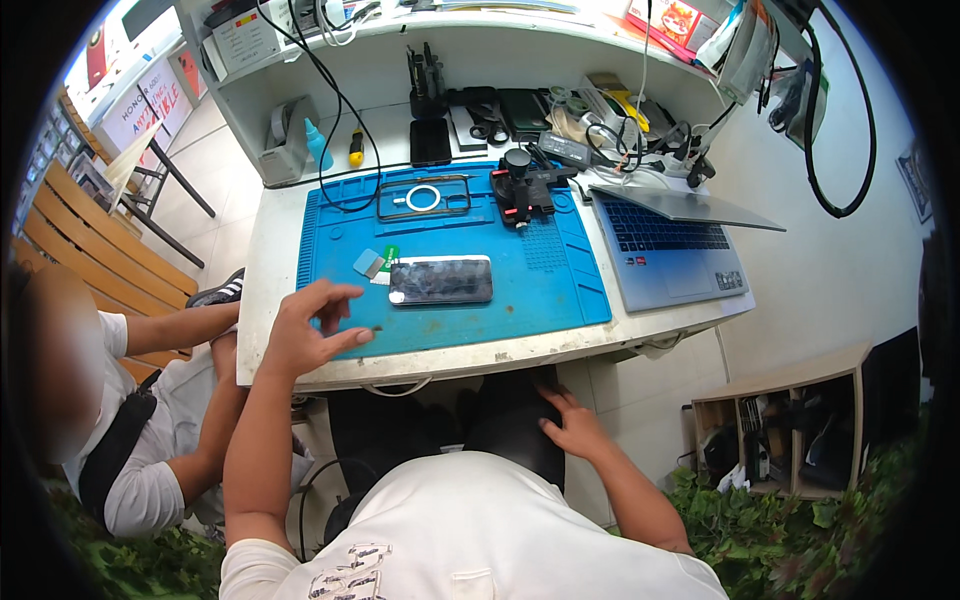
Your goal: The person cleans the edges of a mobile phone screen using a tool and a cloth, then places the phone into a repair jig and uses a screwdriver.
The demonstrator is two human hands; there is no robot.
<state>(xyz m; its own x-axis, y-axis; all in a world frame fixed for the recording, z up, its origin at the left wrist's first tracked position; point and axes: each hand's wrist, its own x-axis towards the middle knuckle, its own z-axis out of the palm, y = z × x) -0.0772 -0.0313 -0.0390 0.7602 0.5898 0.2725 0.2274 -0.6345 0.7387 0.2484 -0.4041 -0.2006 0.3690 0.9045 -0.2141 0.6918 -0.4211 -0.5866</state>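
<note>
My left hand [310, 328] hovers over the near left part of a blue work mat [520, 290], fingers spread, thumb and forefinger pinching a tiny dark bit at their tips. A smartphone [441, 280] with a glossy screen lies flat on the mat just right of that hand. Small grey and green tabs [377, 262] sit by the phone's left end. My right hand [567, 421] rests open on my dark trouser leg below the table edge, holding nothing.
A clear phone case [423, 198] and a black clamp tool [521, 187] lie at the mat's back. An open laptop [672, 245] stands on the right. Cables, tools and a tape dispenser [287, 140] crowd the rear shelf. A seated person [130, 400] is at my left.
</note>
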